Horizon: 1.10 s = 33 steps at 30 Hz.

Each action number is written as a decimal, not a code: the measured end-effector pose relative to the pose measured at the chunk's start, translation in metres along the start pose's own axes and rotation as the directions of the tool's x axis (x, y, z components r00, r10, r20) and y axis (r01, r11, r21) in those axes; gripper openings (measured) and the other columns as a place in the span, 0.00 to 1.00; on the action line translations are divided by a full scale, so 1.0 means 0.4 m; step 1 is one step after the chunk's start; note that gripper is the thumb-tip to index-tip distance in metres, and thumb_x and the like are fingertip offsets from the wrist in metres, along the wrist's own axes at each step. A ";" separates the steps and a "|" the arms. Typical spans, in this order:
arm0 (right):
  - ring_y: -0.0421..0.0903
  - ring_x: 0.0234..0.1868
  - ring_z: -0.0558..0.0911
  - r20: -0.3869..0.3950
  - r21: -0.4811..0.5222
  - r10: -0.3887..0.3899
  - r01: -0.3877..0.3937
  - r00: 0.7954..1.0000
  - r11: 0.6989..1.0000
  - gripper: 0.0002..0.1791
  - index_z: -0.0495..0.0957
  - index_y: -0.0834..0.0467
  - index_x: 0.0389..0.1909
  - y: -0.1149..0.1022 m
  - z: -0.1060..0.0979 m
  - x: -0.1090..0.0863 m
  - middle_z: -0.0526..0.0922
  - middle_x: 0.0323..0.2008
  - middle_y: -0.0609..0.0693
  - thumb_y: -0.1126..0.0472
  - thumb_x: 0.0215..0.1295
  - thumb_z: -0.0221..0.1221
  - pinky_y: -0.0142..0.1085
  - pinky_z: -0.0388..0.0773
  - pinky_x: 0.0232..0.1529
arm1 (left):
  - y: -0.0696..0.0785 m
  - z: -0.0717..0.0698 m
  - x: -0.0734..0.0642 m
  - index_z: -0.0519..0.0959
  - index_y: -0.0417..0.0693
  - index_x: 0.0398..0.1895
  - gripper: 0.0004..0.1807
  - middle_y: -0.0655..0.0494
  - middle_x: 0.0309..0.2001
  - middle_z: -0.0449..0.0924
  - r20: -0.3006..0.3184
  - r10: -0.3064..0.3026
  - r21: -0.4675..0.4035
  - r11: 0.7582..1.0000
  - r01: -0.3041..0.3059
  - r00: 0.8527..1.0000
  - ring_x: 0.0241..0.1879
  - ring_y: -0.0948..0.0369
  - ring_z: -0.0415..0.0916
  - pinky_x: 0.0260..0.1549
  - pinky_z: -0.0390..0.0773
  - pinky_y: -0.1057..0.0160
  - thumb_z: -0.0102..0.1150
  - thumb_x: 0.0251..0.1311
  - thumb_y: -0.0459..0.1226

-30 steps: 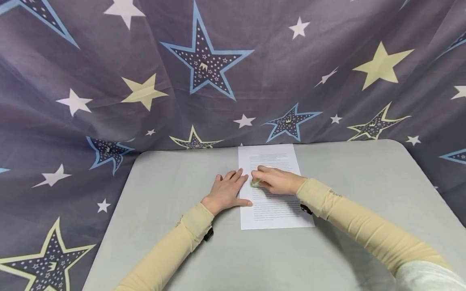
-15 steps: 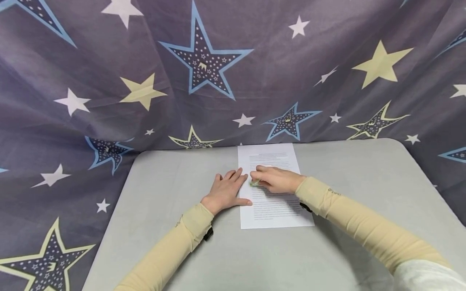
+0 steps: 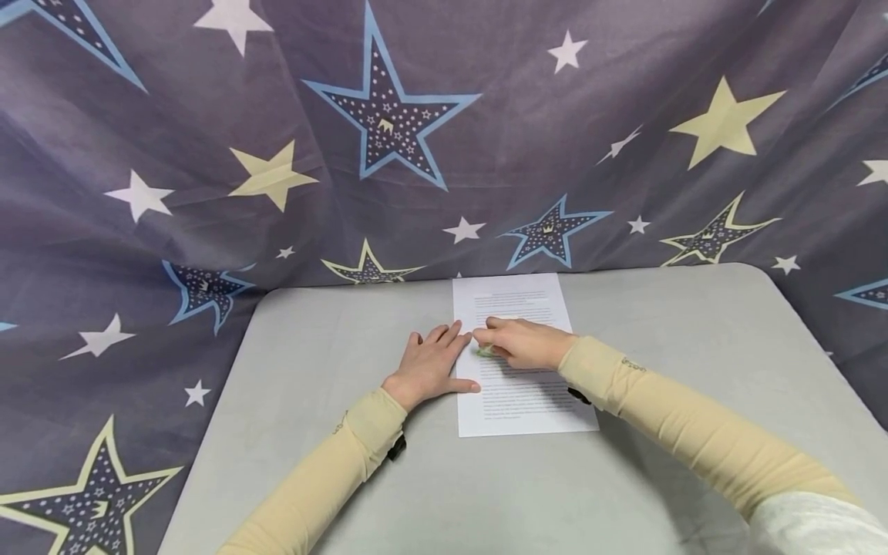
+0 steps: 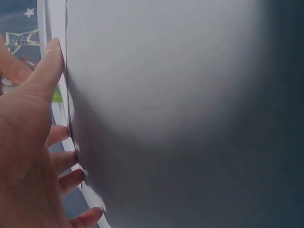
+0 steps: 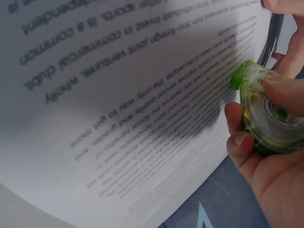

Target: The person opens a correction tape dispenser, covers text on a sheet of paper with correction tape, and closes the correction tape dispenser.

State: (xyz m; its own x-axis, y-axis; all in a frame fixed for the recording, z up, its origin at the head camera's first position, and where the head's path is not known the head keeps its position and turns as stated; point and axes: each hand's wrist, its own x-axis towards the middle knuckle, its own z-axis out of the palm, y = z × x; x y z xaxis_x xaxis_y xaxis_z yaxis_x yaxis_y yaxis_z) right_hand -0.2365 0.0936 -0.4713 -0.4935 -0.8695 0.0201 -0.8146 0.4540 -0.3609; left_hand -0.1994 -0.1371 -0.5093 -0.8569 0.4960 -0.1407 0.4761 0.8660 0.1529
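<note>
A printed sheet of paper (image 3: 534, 408) lies on the grey table with its far end near the table's back edge. My left hand (image 3: 425, 371) rests flat along the sheet's left side, fingers spread and thumb on the paper. My right hand (image 3: 530, 344) is over the middle of the text, gripping a correction tape (image 3: 486, 351). In the right wrist view, the correction tape (image 5: 263, 124) has a clear round case and a green tip (image 5: 237, 78) right at the printed lines. Thumb and fingers pinch its case. From the head view, the right hand hides most of it.
The grey tabletop (image 3: 333, 339) extends on both sides of the sheet. Behind it hangs a dark curtain (image 3: 499, 154) patterned with stars, close against the table's back edge.
My right hand has slid slightly to the left with the correction tape, closer to the left fingertips. My left hand and the sheet have stayed in place.
</note>
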 end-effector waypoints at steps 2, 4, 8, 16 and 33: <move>0.43 0.31 0.76 -0.002 -0.003 0.000 0.000 1.000 1.000 0.09 0.71 0.56 0.42 0.004 0.003 -0.003 0.76 0.39 0.50 0.71 0.72 0.60 0.39 0.79 0.38 | 0.001 -0.002 -0.001 0.65 0.53 0.80 0.54 0.47 0.81 0.57 -0.004 0.001 0.005 1.000 -0.001 1.000 0.77 0.47 0.59 0.59 0.64 0.38 0.65 0.55 0.70; 0.43 0.31 0.76 -0.002 -0.004 0.005 -0.005 1.000 1.000 0.10 0.70 0.55 0.41 0.009 0.006 -0.006 0.75 0.38 0.49 0.72 0.71 0.60 0.38 0.78 0.37 | 0.002 -0.004 -0.003 0.65 0.53 0.79 0.54 0.47 0.81 0.58 -0.009 0.002 0.006 1.000 -0.002 1.000 0.76 0.47 0.60 0.59 0.64 0.38 0.66 0.55 0.70; 0.42 0.30 0.74 0.001 -0.006 0.011 -0.011 1.000 1.000 0.11 0.70 0.56 0.41 0.014 0.006 -0.011 0.74 0.37 0.49 0.72 0.71 0.61 0.37 0.76 0.36 | 0.001 -0.003 -0.004 0.66 0.52 0.79 0.53 0.47 0.81 0.57 -0.010 0.001 0.000 1.000 -0.001 1.000 0.77 0.46 0.59 0.59 0.64 0.37 0.67 0.55 0.69; 0.41 0.29 0.72 -0.003 -0.001 0.010 -0.010 1.000 1.000 0.11 0.70 0.56 0.42 0.020 0.008 -0.019 0.72 0.35 0.48 0.73 0.70 0.60 0.36 0.74 0.35 | 0.005 -0.006 -0.006 0.64 0.53 0.80 0.54 0.48 0.81 0.56 0.001 -0.001 0.011 1.000 0.001 1.000 0.77 0.47 0.58 0.61 0.64 0.36 0.65 0.56 0.69; 0.41 0.30 0.72 -0.025 -0.006 0.000 -0.001 1.000 1.000 0.11 0.71 0.55 0.41 0.026 0.003 -0.042 0.75 0.36 0.49 0.72 0.70 0.61 0.36 0.75 0.36 | 0.007 -0.003 -0.005 0.63 0.52 0.81 0.55 0.47 0.81 0.56 -0.002 -0.008 0.013 1.000 0.008 1.000 0.78 0.47 0.58 0.62 0.63 0.34 0.66 0.56 0.70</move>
State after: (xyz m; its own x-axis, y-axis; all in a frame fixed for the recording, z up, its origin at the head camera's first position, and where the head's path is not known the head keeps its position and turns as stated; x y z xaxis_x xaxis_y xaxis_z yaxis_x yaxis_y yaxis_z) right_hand -0.2363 0.1126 -0.4764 -0.5013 -0.8642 0.0432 -0.8162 0.4557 -0.3552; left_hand -0.1966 -0.1357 -0.5076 -0.8609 0.4891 -0.1403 0.4719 0.8706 0.1394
